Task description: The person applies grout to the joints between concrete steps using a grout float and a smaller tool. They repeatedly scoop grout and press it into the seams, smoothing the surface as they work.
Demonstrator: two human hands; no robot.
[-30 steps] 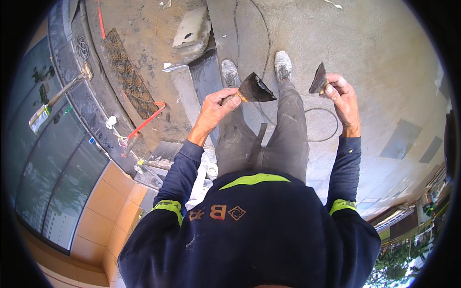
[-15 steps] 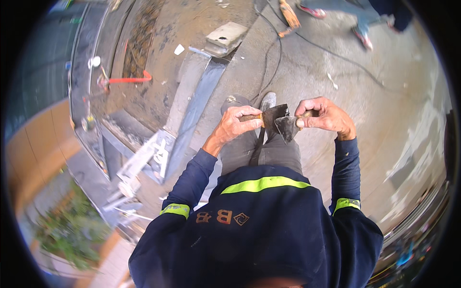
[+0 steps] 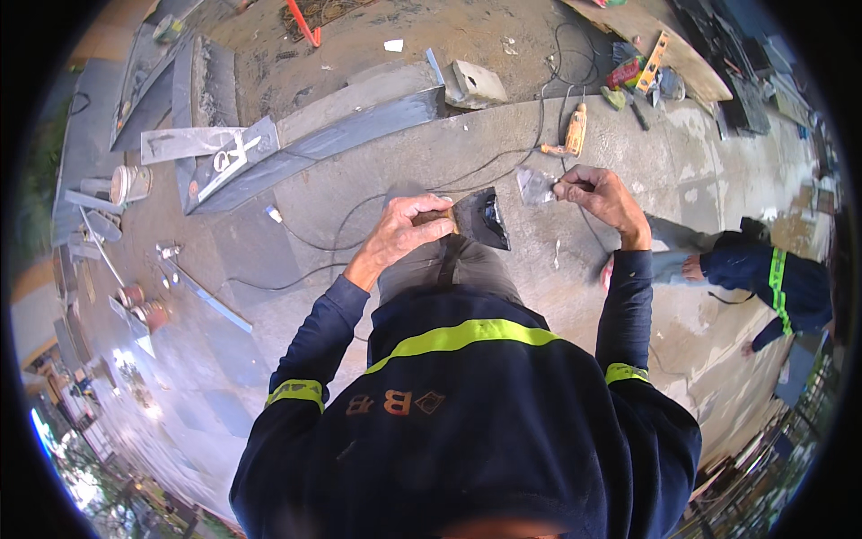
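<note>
Gripping a wooden handle, the left hand (image 3: 400,235) is curled shut around a dark trowel (image 3: 482,218), whose broad blade sticks out to the right of the knuckles with its face tilted up toward the camera. The right hand (image 3: 600,196) is raised a little farther from the body and pinches a smaller, paler trowel (image 3: 536,186) between thumb and fingers; that blade points left, toward the dark one. The two blades sit near each other but apart, with a gap of bare ground showing between them.

Below both hands lies a concrete floor (image 3: 503,153) crossed by a thin black cable (image 3: 305,242). Just beyond the right hand an orange power drill (image 3: 575,133) rests on the floor. Farther out, past the left hand, a long grey stone slab (image 3: 323,144) lies at a slant, with a pale block (image 3: 476,85) at its far end. Well to the right of the right hand, another person in a dark jacket with a yellow-green band (image 3: 777,278) crouches on the floor.
</note>
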